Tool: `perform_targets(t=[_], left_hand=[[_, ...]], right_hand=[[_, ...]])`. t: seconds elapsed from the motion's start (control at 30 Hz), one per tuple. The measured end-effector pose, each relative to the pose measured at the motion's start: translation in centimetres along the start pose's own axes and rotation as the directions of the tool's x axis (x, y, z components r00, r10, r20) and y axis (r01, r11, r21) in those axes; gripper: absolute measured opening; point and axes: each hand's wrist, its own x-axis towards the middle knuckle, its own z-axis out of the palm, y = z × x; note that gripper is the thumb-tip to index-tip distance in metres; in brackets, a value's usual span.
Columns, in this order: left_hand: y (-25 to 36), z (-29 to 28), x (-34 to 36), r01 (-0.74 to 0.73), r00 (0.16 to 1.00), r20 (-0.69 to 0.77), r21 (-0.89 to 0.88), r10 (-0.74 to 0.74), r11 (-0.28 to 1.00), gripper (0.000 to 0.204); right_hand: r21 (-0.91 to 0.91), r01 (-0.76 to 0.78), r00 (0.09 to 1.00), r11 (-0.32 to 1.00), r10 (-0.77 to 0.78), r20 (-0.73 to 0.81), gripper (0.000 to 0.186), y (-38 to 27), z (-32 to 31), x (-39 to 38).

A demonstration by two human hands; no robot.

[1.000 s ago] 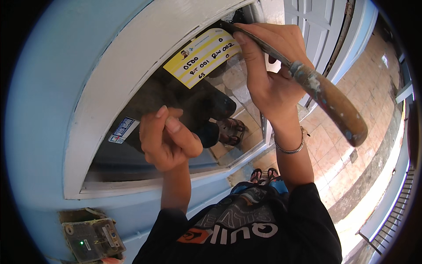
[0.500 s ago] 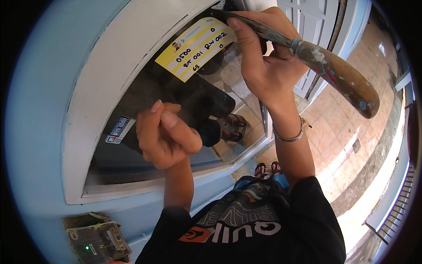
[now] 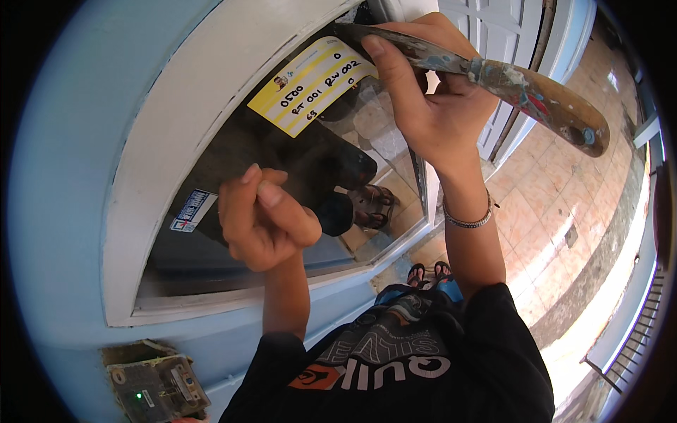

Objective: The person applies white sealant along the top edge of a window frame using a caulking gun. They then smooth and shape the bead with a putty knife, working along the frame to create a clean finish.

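My right hand point(image 3: 448, 116) is closed round a putty knife point(image 3: 539, 95) with a worn, paint-spotted wooden handle. Its stained metal blade runs left along my thumb toward the top of the window frame. Just below the blade, a yellow-and-white sticker point(image 3: 310, 88) with handwriting is on the dark window glass point(image 3: 296, 151); its right end curves up near my thumb. My left hand point(image 3: 268, 222) is curled in front of the lower glass, thumb pressed toward the fingertips. Whatever it holds, if anything, is hidden. Beside it, a small blue-and-white sticker point(image 3: 193, 210) is on the glass.
A white window frame point(image 3: 151, 141) borders the glass within a light blue wall point(image 3: 63, 176). At the lower left, an electric meter box point(image 3: 159, 384) with a green light sits in the wall. White panelled doors point(image 3: 504, 42) and a tiled floor point(image 3: 539, 204) lie to the right.
The putty knife has tilted: its handle end has risen, and its blade tip has shifted slightly left. My right hand has turned a little with it. My left hand has barely moved.
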Motion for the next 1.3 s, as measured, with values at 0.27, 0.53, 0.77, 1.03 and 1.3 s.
perform_targets(t=[0.27,0.53,0.77,1.03,1.3], left_hand=[[0.0,0.2,0.1,-0.021,1.000,0.012,0.027,0.021,0.999,0.018],[0.1,0.0,-0.3,0.018,0.999,0.026,0.040,-0.019,0.999,0.024],[0.2,-0.2,-0.4,0.017,0.998,0.055,0.037,-0.019,0.999,0.026],[0.5,0.6,-0.1,0.028,1.000,-0.006,0.068,-0.028,0.997,0.022],[0.4,0.7,-0.1,0.020,0.999,-0.037,0.070,-0.017,0.997,0.021]], right_hand=[[-0.072,-0.153,0.984,0.986,0.159,0.081,0.008,-1.1,-1.3,1.3],[0.017,-0.224,0.971,0.975,0.221,0.093,0.007,-1.6,-0.9,1.3],[0.047,-0.106,0.993,0.993,0.104,0.047,0.008,-1.2,-0.6,1.7],[-0.003,0.005,0.998,1.000,-0.005,0.070,0.009,-1.3,-1.1,2.2],[0.000,0.033,0.996,0.999,-0.033,0.083,0.013,-0.6,-0.9,2.0]])
